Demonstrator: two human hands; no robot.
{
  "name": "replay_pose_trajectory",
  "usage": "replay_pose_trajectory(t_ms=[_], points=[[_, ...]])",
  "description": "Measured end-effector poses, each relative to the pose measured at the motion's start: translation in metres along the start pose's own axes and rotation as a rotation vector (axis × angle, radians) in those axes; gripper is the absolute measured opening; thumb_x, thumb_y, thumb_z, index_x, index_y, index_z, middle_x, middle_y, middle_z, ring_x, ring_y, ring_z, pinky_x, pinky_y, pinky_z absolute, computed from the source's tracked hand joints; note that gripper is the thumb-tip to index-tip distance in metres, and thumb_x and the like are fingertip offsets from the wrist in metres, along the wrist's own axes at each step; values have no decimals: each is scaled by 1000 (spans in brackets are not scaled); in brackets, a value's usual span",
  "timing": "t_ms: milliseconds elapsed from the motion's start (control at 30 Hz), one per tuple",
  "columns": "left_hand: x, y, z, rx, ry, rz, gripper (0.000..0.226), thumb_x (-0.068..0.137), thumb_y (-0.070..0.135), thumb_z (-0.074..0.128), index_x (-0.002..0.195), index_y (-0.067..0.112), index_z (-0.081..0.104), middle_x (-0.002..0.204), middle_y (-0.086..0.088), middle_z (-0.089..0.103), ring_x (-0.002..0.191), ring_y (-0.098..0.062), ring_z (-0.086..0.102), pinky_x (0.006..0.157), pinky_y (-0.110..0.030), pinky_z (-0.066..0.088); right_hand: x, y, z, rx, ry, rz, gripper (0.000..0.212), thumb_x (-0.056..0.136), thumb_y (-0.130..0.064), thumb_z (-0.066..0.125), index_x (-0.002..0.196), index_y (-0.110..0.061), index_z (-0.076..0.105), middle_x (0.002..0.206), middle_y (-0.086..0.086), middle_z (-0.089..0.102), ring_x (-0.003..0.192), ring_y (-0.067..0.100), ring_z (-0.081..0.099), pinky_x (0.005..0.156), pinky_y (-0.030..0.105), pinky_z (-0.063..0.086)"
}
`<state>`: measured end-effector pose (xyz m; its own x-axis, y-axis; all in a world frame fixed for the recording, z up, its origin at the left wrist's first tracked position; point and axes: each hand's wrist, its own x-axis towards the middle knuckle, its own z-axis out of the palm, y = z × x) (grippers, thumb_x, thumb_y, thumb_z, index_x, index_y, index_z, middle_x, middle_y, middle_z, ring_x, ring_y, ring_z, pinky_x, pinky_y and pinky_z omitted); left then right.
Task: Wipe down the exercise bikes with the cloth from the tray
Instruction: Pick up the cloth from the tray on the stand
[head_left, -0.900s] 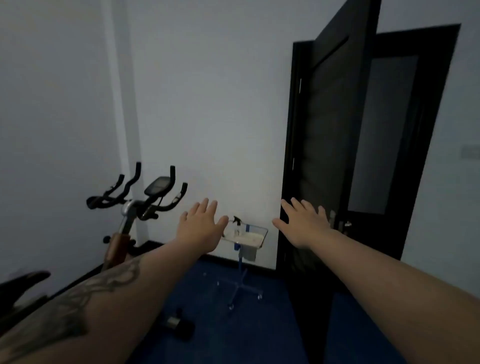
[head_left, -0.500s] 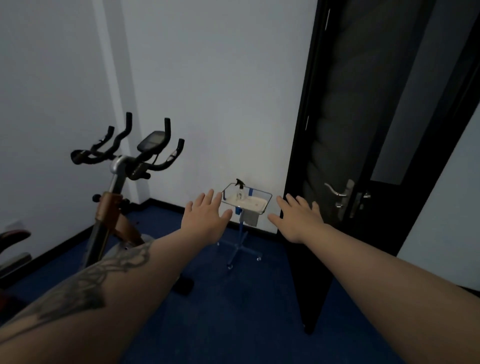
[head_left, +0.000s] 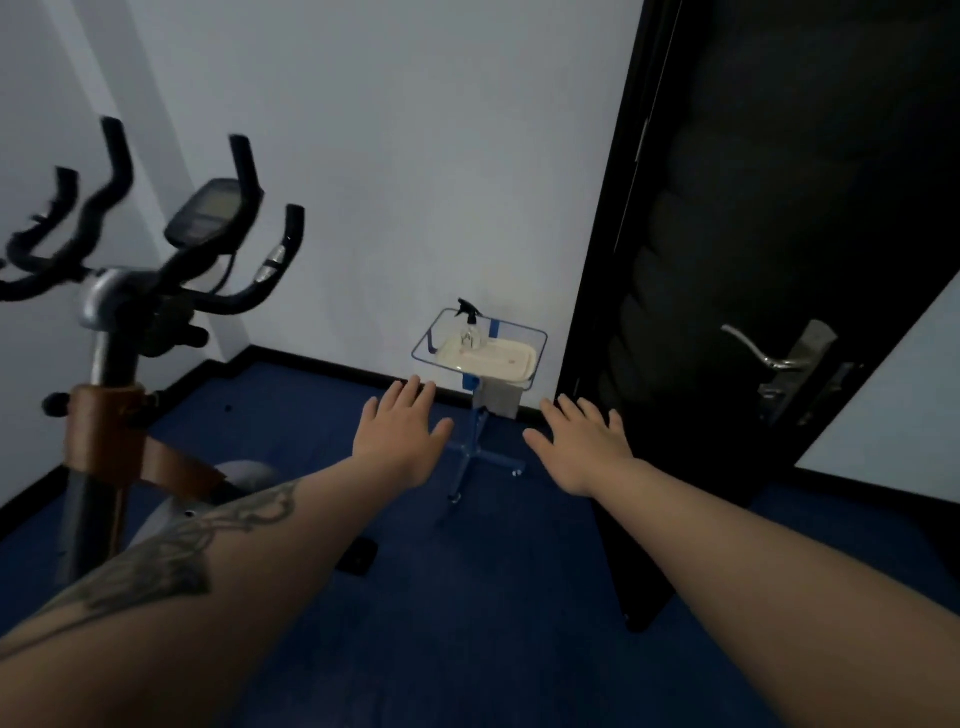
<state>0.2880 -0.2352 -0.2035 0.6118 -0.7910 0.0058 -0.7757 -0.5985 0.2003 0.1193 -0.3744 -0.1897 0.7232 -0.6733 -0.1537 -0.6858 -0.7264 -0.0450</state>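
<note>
Approaching, I hold my left hand (head_left: 400, 436) and right hand (head_left: 584, 447) spread flat, empty. Pale cloth (head_left: 488, 358) lies on the tray (head_left: 537, 364) ahead; likely light, limp. I would pinch a free edge.

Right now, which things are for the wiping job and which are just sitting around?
For the job: exercise bike, tray on its stand, grey cloth hanging beneath the tray, spray bottle, left hand and right hand, both open and empty.

Just there: black door, door handle, blue floor.
</note>
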Motion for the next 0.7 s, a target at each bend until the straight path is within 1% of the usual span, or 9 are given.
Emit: replay_pose_trajectory(t_ms=[100, 233, 400, 533, 700], points=[[33, 0, 16, -10, -51, 4, 65, 99, 52, 23, 154, 23, 4, 164, 2, -2, 150, -19, -2, 122, -42, 4, 33, 8, 8, 9, -32, 22, 65, 97, -57, 14, 152, -25, 3, 160, 1, 1, 146, 24, -1, 117, 51, -2], [79, 0, 35, -28, -61, 8, 65, 99, 52, 23, 154, 24, 4, 163, 2, -2, 150, -19, -2, 122, -42, 4, 87, 19, 15, 15, -52, 45, 64, 97, -56, 15, 152, -24, 3, 160, 1, 2, 146, 25, 0, 117, 52, -1], [155, -2, 66, -20, -81, -21, 65, 99, 52, 24, 154, 24, 3, 163, 2, -3, 150, -18, -4, 122, -42, 4, 175, 30, 31, 21, -76, -11, 64, 97, -56, 15, 152, -24, 3, 160, 2, 2, 146, 25, 0, 117, 52, -2], [231, 8, 99, -22, -110, -68, 65, 99, 52, 23, 154, 24, 3, 163, 3, -3, 150, -18, -4, 121, -42, 4, 260, 47, 56, 14, -142, -46, 64, 97, -55, 15, 152, -24, 2, 161, 1, 0, 146, 24, -1, 117, 51, -3], [319, 26, 141, -39, -214, -90, 65, 99, 50, 24, 154, 23, 4, 164, 2, -2, 150, -19, -3, 121, -42, 3, 352, 72, 89, 6, -270, -64, 63, 98, -54, 15, 152, -25, 1, 161, 1, -1, 146, 25, -1, 117, 51, -3]])
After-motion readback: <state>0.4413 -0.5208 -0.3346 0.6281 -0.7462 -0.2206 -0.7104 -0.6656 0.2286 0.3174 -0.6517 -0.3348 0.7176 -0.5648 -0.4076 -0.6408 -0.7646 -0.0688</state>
